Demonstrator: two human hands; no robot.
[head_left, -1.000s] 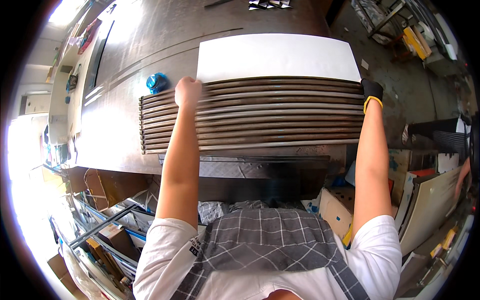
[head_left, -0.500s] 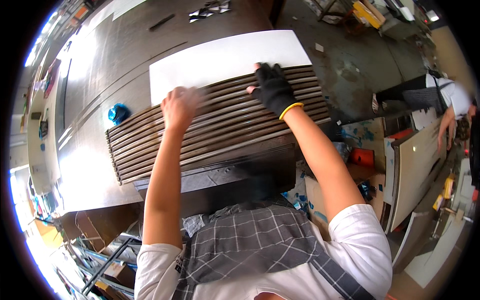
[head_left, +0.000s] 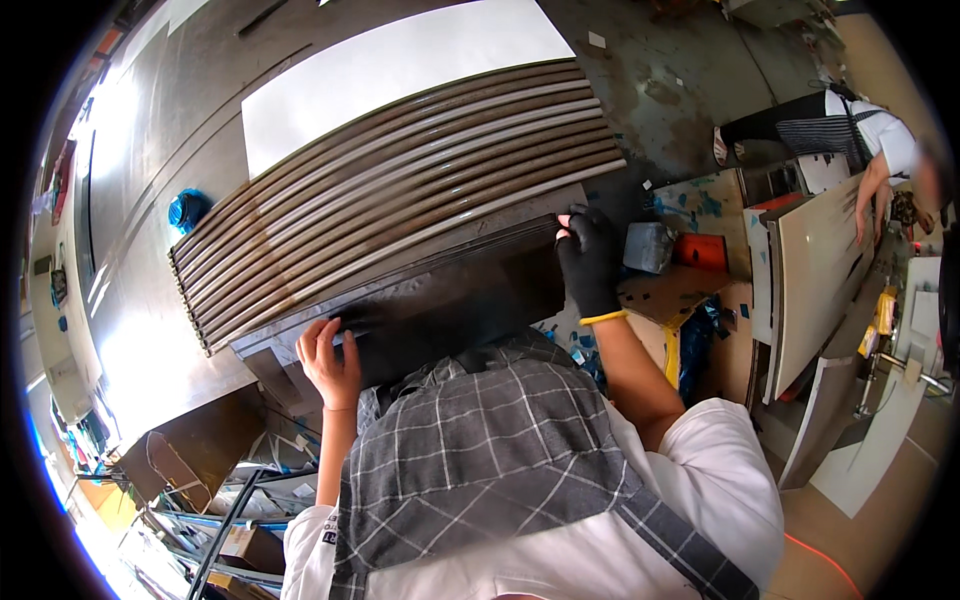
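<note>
The dark panel (head_left: 480,290) lies along the near side of the worktop (head_left: 140,230), long axis slanting up rightward. The bare left grip (head_left: 330,365), fingers bent, is at its left end; the gloved right grip (head_left: 590,262), fingers curled, at its right. Whether either is clamped cannot be told.

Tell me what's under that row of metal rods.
Beyond the metal rods, a white sheet lies on the grey table; whether it continues beneath them is covered.
</note>
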